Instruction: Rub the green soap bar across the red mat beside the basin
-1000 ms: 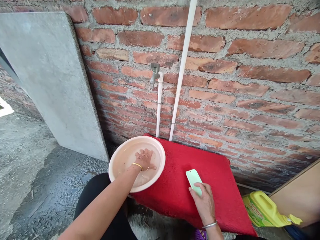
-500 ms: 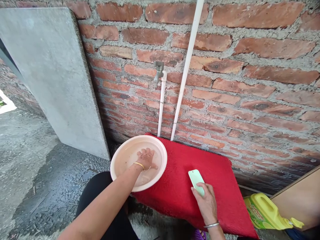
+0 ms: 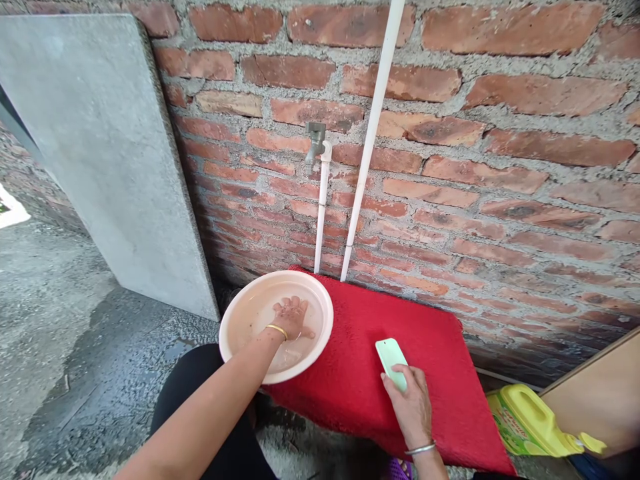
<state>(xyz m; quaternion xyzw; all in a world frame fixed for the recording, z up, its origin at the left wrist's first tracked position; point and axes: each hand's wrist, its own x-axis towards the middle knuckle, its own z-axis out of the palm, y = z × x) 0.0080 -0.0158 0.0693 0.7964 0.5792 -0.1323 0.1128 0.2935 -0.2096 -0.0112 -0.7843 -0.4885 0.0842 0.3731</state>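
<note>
The left hand (image 3: pixel 290 323) is lying palm down in the water (image 3: pixel 260 310) of a pale pink basin (image 3: pixel 317 363), its fingers spread and not visibly grasping anything; whether they are pressing on the bottom, I cannot tell. The basin is sitting at the left end of the red-covered tabletop (image 3: pixel 360 313), below a tap (image 3: pixel 315 141) on the brick wall. The right hand (image 3: pixel 414 403) is grasping the near end of a mint-green piece (image 3: pixel 389 357), which is lying on the red cover to the right of the basin (its underside is hidden, so bristles are only a guess). The step in hand is seemingly one of wetting the left hand while holding the green piece at the ready. Using the two together is probably calling for a firm right grip and bringing hand and piece together.
</note>
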